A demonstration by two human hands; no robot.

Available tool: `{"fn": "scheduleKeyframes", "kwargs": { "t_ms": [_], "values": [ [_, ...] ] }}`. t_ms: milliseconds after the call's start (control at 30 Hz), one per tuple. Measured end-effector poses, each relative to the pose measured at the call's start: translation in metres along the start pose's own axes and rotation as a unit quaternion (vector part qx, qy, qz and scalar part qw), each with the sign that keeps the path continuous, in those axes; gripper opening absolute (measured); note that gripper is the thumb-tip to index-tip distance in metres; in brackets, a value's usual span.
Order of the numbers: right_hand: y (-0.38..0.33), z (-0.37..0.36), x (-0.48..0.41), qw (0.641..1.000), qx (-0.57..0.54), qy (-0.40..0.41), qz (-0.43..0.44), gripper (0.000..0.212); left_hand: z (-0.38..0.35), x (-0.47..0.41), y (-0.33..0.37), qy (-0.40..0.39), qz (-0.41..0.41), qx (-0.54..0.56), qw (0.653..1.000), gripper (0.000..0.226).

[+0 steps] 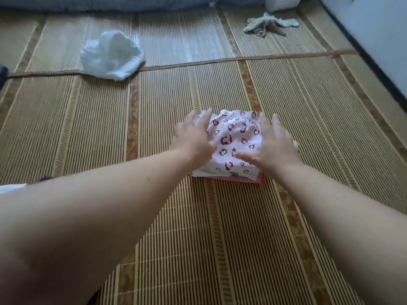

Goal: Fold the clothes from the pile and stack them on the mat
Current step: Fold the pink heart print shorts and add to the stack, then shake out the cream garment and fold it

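two bare arms reach forward over a woven mat (pixel 88 133) on the floor. the left hand (pixel 193 137) lies flat against the left edge of a small stack of folded clothes, fingers straight, its grip apart and holding nothing. the stack sits mid-mat, and its top piece is a pink garment (pixel 233 137) printed with dark hearts. the right hand (pixel 272 146) presses the right side the same way, grip apart, thumb resting on the cloth.

the risk, as i judge it: the stack is soft and rounded, so uneven pressure from either side could slide the top piece off the layers beneath, or the fold could spring open once the hands lift. a red garment (pixel 253 180) at the bottom peeks out at the near right corner, so the layers are not squared.

materials, left to right: a white plastic bag (pixel 111 55), thin, crinkled and puffed, lies far left. the mat is ribbed reed in tan and brown stripes, slick-looking. the pink cloth looks like soft cotton with a gathered elastic edge on its far side. far right, a grey-green cloth (pixel 271 24) lies crumpled, probably not yet folded.
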State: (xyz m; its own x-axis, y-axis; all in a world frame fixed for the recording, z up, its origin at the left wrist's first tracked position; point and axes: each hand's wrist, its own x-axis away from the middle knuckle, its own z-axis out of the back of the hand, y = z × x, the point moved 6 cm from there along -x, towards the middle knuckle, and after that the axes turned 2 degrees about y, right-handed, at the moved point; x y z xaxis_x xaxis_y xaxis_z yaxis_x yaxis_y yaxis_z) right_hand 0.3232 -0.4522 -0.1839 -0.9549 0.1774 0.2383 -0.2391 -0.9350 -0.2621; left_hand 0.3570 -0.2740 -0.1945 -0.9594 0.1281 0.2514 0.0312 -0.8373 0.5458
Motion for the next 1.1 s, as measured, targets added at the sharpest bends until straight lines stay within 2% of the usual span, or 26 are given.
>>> {"fn": "scheduleKeyframes", "kwargs": {
  "t_ms": [133,233,367,567,667,733,800,933,1000,1067,1100],
  "values": [
    [-0.03,0.011,0.036,0.995,0.041,0.047,0.079,0.105,0.016,0.047,0.005,0.004,-0.118,-0.181,0.976,0.08],
    [-0.07,0.011,0.059,0.989,0.048,0.043,0.132,0.102,0.04,0.086,-0.016,-0.009,-0.12,-0.225,0.967,0.08],
    [-0.152,-0.001,0.099,0.976,0.045,0.014,0.213,0.099,0.089,0.144,-0.078,-0.015,-0.044,-0.233,0.971,0.074],
    [-0.289,-0.059,0.176,0.93,0.043,-0.135,0.339,0.093,0.153,0.256,-0.23,-0.025,0.162,-0.258,0.952,0.07],
    [-0.339,-0.098,0.211,0.898,0.052,-0.191,0.393,0.094,0.167,0.312,-0.298,-0.022,0.281,-0.236,0.93,0.073],
    [-0.363,-0.12,0.226,0.883,0.028,-0.232,0.407,0.096,0.173,0.333,-0.326,-0.008,0.323,-0.232,0.918,0.079],
    [-0.385,-0.143,0.241,0.87,0.0,-0.271,0.412,0.093,0.175,0.348,-0.348,0.016,0.342,-0.205,0.917,0.074],
    [-0.418,-0.185,0.255,0.865,-0.008,-0.299,0.402,0.082,0.174,0.363,-0.371,0.053,0.332,-0.106,0.936,0.021],
    [-0.434,-0.195,0.256,0.874,-0.04,-0.299,0.38,0.062,0.181,0.368,-0.371,0.089,0.316,0.004,0.945,0.009],
    [-0.446,-0.185,0.252,0.884,-0.096,-0.274,0.367,0.031,0.196,0.368,-0.362,0.132,0.28,0.071,0.948,0.011],
    [-0.449,-0.175,0.25,0.888,-0.128,-0.261,0.357,0.022,0.207,0.371,-0.357,0.15,0.266,0.083,0.949,0.012]
  ]
}}
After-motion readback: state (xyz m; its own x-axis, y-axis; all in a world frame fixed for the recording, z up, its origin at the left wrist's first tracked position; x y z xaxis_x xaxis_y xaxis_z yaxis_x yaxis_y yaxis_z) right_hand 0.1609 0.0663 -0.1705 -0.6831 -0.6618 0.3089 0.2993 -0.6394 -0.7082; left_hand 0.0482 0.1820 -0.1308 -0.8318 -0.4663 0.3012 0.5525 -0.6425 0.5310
